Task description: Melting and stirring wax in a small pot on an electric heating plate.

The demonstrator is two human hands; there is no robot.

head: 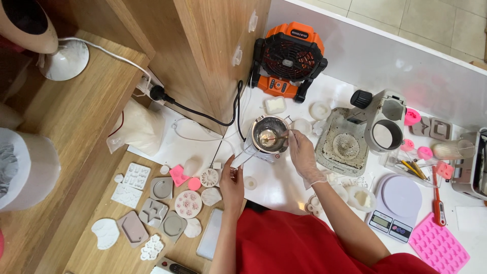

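A small metal pot with pale melted stuff in it stands on the white worktop. My left hand grips the end of the pot's long handle. My right hand, in a thin clear glove, holds a spoon-like stirrer whose tip sits inside the pot. Red sleeves cover the lower middle of the view.
An orange and black fan stands behind the pot. Several silicone moulds lie at lower left. A speckled tray, a grey stand, a digital scale and a pink mould sit to the right. A black cable runs near the pot.
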